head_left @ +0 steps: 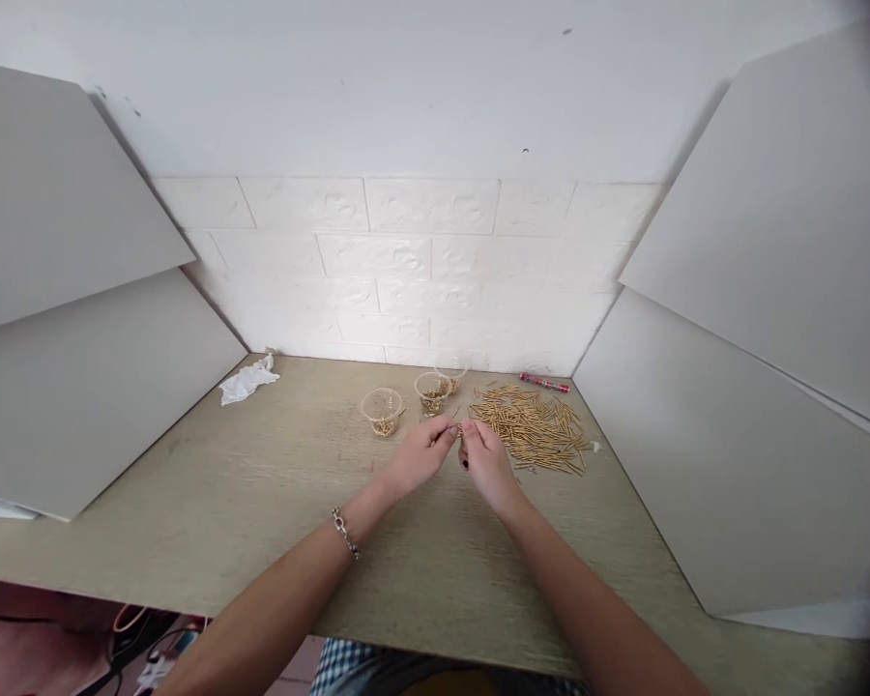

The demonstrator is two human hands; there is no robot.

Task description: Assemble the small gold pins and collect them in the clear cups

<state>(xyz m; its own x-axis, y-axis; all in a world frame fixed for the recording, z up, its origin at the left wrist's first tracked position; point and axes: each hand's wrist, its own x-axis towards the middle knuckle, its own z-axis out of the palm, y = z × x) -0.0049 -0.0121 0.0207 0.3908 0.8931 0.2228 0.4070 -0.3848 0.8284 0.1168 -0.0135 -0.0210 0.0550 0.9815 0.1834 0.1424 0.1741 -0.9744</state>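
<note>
My left hand (419, 452) and my right hand (488, 462) meet over the middle of the table, fingertips almost touching. Thumb and fingers are pinched together on both; what lies between the left fingertips is too small to name. A small brownish piece with a dark end (465, 464) shows under the right fingers, its kind unclear. Just right of the hands spreads a pile of thin gold-coloured metal pins (540, 430). Beyond the left hand stand a clear plastic cup (382, 408) and a second clear cup (433, 391), each with small gold-coloured pieces inside.
A third clear cup (450, 367) stands behind, near the white brick-patterned wall (398, 256). Crumpled white tissue (249, 380) lies at the back left, a red tube (544, 383) at the back right. Grey panels (108, 387) flank the wooden table (246, 522) on both sides.
</note>
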